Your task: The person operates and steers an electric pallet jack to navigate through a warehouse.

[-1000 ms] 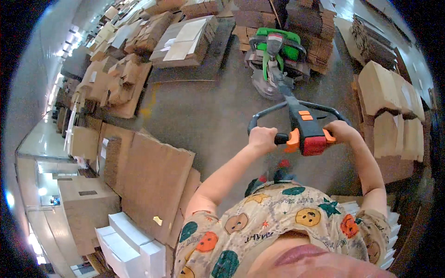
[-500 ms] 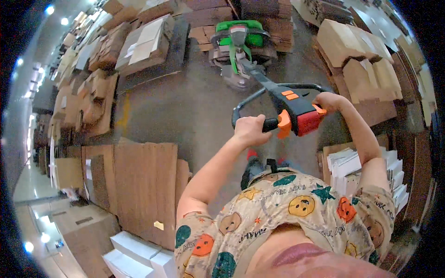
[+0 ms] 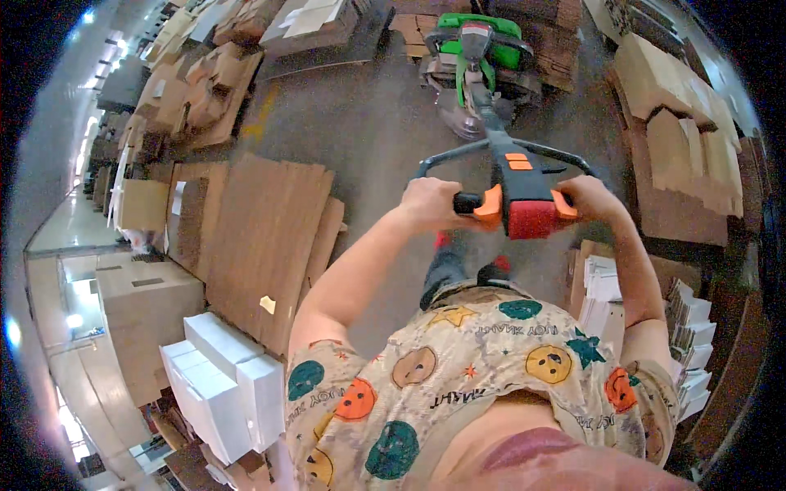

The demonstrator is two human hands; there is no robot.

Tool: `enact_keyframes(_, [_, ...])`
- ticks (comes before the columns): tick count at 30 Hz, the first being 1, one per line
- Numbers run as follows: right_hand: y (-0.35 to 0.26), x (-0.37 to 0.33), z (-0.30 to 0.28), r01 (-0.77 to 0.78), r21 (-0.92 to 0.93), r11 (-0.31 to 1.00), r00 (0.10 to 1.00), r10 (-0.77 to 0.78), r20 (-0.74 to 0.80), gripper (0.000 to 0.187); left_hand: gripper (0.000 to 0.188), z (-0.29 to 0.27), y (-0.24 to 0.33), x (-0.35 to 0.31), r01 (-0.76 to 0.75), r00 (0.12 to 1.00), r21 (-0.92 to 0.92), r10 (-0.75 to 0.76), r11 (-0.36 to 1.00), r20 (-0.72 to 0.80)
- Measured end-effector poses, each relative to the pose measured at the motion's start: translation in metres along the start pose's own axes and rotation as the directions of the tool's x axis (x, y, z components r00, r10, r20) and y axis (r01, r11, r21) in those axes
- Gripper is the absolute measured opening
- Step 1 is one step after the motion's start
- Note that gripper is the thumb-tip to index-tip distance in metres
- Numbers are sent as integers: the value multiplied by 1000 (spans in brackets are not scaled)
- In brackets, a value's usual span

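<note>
And the green pallet truck (image 3: 483,53) is seen out in front, on the grey floor (image 3: 360,123) of the aisle, its dark handle (image 3: 503,139) tilted back toward the person. Both sides of that handle are gripped! The left side, by its black grip, is wrapped by the left hand (image 3: 432,203); the right side is clasped by the right hand (image 3: 591,199), its grip mostly hidden by the fingers. The two hands are kept apart by the red end block (image 3: 530,219), flanked by orange levers (image 3: 490,204), with orange buttons (image 3: 517,161) set above.

Right behind the truck, brown cardboard (image 3: 561,57) is stacked high. Over on the left, large brown sheets (image 3: 262,237) are leaned at a slant, white boxes (image 3: 213,401) placed nearer, a tan carton (image 3: 147,323) beside them. On the right, folded tan cardboard (image 3: 667,90) is piled up, and closer in, white folded pieces (image 3: 694,348) are bunched by the right arm.
</note>
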State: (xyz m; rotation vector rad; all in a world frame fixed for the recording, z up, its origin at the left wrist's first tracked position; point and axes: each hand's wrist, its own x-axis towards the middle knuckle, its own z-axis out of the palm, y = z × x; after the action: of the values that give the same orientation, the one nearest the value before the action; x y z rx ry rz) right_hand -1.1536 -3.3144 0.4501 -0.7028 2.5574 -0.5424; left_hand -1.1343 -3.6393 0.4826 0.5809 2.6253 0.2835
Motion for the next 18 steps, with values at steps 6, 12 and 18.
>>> enact_keyframes(6, [-19, -17, -6, 7, -4, 1000, 999, -7, -46, 35, 68, -32, 0, 8, -18, 987, 35, 13, 999, 157])
enact_keyframes(12, [-25, -18, -7, -106, 52, 993, 994, 107, -27, 33, 54, -37, -1, 21, -136, 956, 81, 110, 987, 272])
enact_keyframes(18, [-28, -18, -17, -256, 48, 966, 963, 250, 100, 32, 53, -40, -6, 29, -128, 970, -52, 136, 990, 199])
